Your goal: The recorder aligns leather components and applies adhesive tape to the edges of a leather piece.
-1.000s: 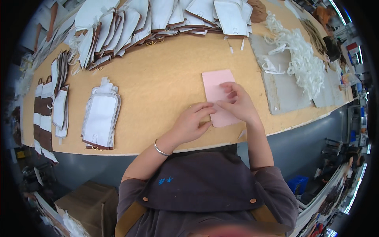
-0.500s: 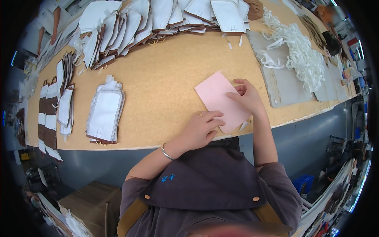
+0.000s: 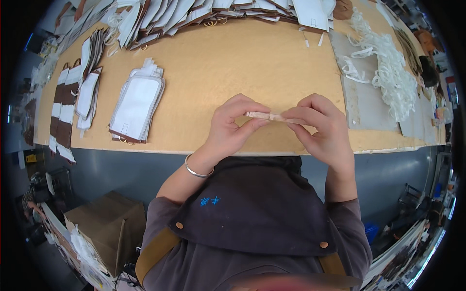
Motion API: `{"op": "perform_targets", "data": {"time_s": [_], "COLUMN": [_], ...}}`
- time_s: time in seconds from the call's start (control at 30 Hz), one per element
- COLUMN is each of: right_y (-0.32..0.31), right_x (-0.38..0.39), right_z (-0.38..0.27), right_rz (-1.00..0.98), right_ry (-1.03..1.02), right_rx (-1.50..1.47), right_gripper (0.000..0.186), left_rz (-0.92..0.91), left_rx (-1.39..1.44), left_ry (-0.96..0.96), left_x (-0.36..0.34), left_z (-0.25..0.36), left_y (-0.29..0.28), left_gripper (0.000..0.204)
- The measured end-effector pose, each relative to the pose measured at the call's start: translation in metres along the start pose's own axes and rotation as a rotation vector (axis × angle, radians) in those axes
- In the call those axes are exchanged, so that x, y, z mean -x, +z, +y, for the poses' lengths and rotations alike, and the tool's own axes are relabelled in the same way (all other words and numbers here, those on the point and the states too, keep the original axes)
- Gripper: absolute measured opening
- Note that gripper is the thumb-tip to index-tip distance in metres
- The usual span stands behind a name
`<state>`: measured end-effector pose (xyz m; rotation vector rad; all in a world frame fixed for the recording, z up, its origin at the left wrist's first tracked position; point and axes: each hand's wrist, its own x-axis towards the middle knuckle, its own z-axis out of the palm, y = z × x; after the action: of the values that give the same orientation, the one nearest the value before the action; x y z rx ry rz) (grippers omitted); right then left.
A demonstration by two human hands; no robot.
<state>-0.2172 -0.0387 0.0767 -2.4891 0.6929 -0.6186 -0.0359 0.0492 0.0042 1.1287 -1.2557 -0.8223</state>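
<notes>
I hold the pink stack of sheets (image 3: 269,116) edge-on above the tan table (image 3: 204,68), near its front edge, so that its thin pale side faces up. My left hand (image 3: 232,125) pinches the stack's left end between thumb and fingers; a silver bangle is on that wrist. My right hand (image 3: 324,130) grips the right end, thumb below and fingers along the top. To the left of my hands lies a neat stack of white pouches (image 3: 136,104) with small rings at its lower end.
White pieces with brown edges (image 3: 310,12) are heaped along the back. Brown-and-white pieces (image 3: 63,116) lie far left. A grey board (image 3: 359,111) bears white ribbons (image 3: 388,82) at right. A co-worker's hand (image 3: 77,12) shows top left. A brown box (image 3: 102,223) stands below the table.
The pink stack, flat and then turned askew on the table, is now lifted and turned edge-on, gripped by both hands, which have come level. The view has shifted, raising the table in frame.
</notes>
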Motion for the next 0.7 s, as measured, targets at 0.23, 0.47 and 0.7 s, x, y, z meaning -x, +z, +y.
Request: {"op": "perform_targets", "data": {"time_s": [0.23, 0.47, 0.7], "right_y": [0.024, 0.028, 0.028], "right_x": [0.007, 0.006, 0.005], "right_z": [0.011, 0.008, 0.008], "right_rz": [-0.031, -0.058, -0.105], "right_ry": [0.030, 0.043, 0.032], "right_rx": [0.168, 0.232, 0.249], "right_gripper": [0.020, 0.019, 0.019], "left_rz": [0.036, 0.002, -0.073], "left_rx": [0.008, -0.004, 0.087], "left_ry": [0.024, -0.087, -0.191], "left_x": [0.003, 0.009, 0.013], "left_z": [-0.006, -0.001, -0.007], "left_y": [0.001, -0.004, -0.011], "left_gripper": [0.017, 0.014, 0.019]}}
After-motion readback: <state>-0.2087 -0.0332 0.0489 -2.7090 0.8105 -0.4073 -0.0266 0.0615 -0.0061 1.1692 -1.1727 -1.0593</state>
